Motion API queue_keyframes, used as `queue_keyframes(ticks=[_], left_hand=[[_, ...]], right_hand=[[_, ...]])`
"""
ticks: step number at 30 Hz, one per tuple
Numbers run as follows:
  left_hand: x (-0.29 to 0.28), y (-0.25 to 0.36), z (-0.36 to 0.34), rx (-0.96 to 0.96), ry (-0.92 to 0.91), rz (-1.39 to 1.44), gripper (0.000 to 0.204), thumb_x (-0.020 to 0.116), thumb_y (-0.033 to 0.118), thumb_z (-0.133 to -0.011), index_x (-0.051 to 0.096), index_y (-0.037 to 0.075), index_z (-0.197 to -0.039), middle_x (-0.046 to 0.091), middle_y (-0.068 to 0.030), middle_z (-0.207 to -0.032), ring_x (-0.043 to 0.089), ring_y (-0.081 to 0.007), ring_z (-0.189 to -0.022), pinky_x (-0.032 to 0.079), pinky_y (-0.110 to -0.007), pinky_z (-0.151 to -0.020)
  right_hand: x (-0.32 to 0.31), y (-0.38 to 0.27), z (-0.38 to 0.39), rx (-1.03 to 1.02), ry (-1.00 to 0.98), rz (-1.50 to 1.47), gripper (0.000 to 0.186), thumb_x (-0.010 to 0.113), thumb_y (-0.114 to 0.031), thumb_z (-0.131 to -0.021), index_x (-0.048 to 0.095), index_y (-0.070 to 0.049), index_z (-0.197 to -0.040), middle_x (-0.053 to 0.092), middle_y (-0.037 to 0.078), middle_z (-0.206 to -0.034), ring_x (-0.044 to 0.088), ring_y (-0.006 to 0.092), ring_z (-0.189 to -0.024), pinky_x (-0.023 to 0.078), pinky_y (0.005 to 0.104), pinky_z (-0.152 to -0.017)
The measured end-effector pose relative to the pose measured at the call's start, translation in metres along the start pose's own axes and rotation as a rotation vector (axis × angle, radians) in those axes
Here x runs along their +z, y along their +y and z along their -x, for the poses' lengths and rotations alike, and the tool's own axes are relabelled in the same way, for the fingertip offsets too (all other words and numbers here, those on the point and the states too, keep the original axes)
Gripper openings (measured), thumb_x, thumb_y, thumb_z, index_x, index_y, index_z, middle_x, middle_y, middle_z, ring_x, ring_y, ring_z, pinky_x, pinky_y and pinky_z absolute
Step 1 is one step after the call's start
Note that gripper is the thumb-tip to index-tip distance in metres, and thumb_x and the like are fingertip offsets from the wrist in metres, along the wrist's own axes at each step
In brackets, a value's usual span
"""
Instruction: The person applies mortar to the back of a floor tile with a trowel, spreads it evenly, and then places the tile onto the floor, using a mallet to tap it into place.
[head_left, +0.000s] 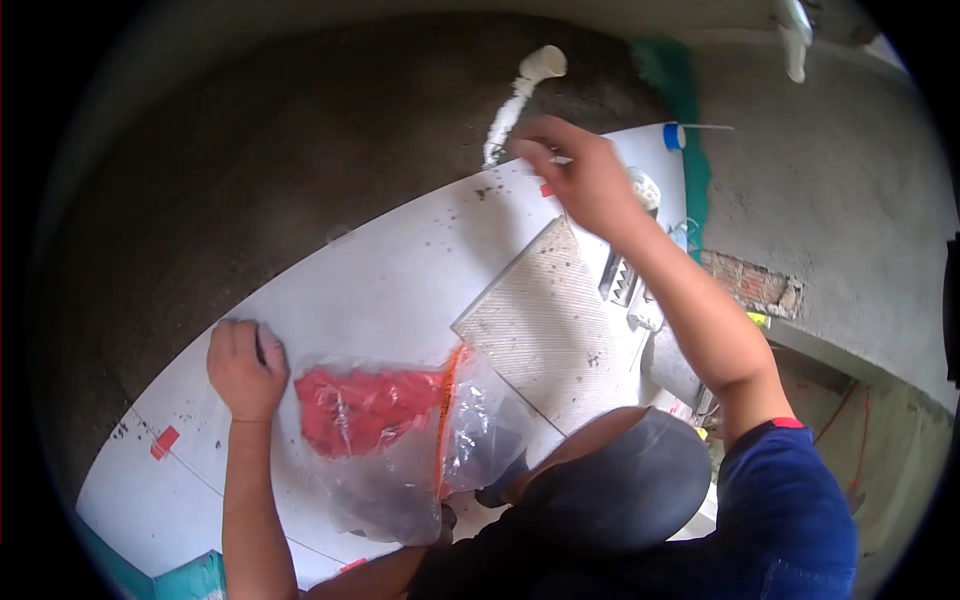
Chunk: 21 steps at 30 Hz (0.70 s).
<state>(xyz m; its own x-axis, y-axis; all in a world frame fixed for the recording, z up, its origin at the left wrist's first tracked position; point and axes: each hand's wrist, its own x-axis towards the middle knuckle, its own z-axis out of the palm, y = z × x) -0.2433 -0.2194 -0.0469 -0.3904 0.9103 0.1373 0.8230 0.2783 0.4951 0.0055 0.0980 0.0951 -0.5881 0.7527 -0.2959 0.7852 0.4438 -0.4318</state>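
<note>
My left hand (248, 365) rests fingers down near the edge of the white tiled surface (390, 260), fingers apart from the thumb, holding nothing. My right hand (570, 165) is raised over the far edge, blurred, its fingers curled around something small that I cannot make out. Just beyond it lie a white pipe end (543, 62) and a white streak (505, 125) on the dark rough ground. Between my arms are a clear bag of red pieces (365, 405) and a tile with a ridged back (535, 320). A notched trowel (620, 280) lies partly hidden by my right forearm.
A grey plastered wall (830, 190) with an exposed brick patch (750, 280) stands on the right, above a lower recess. A blue round object (674, 136) sits at the tiles' far corner. A white pipe (795, 40) sticks out at top right. Red tabs (163, 444) mark tile joints.
</note>
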Motion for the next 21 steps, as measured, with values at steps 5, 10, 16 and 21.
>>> queue_keyframes(ticks=[5, 10, 16, 21], left_hand=[[0.000, 0.009, -0.003, 0.017, 0.020, -0.062, 0.006, 0.060, 0.010, -0.084, 0.057, 0.004, -0.084, 0.055, -0.0151, -0.082, 0.056, -0.0357, -0.076, 0.047, -0.043, -0.066], [-0.002, 0.005, -0.015, -0.041, -0.007, 0.017, 0.018, 0.063, 0.012, -0.084, 0.063, 0.002, -0.099, 0.063, -0.0193, -0.095, 0.062, -0.0381, -0.091, 0.051, -0.046, -0.079], [0.021, 0.078, -0.104, 0.084, -0.136, 0.056, 0.037, 0.065, 0.015, -0.082, 0.060, 0.004, -0.117, 0.057, -0.0216, -0.115, 0.060, -0.0397, -0.100, 0.051, -0.046, -0.086], [0.020, 0.080, -0.100, 0.029, -0.297, 0.154, 0.026, 0.063, 0.012, -0.079, 0.067, 0.001, -0.103, 0.060, -0.0214, -0.106, 0.061, -0.0400, -0.098, 0.051, -0.045, -0.086]], right_hand=[[-0.059, 0.202, 0.136, 0.585, 0.182, 0.521, 0.059, 0.069, -0.024, -0.083, 0.048, 0.005, -0.130, 0.059, 0.031, -0.118, 0.058, 0.0439, -0.110, 0.047, 0.0467, -0.095], [-0.011, 0.351, 0.203, 0.980, 0.196, 0.236, 0.060, 0.067, -0.036, -0.083, 0.052, 0.008, -0.121, 0.064, 0.028, -0.108, 0.064, 0.0391, -0.099, 0.050, 0.0451, -0.086], [-0.062, 0.434, 0.275, 0.962, 0.626, -0.803, 0.017, 0.062, -0.018, -0.088, 0.063, -0.002, -0.084, 0.059, 0.007, -0.072, 0.058, 0.0192, -0.061, 0.046, 0.0342, -0.053], [-0.082, 0.324, 0.262, 0.760, 0.782, -0.927, 0.013, 0.060, -0.016, -0.089, 0.056, -0.004, -0.093, 0.058, 0.006, -0.074, 0.057, 0.0152, -0.061, 0.049, 0.0284, -0.053]])
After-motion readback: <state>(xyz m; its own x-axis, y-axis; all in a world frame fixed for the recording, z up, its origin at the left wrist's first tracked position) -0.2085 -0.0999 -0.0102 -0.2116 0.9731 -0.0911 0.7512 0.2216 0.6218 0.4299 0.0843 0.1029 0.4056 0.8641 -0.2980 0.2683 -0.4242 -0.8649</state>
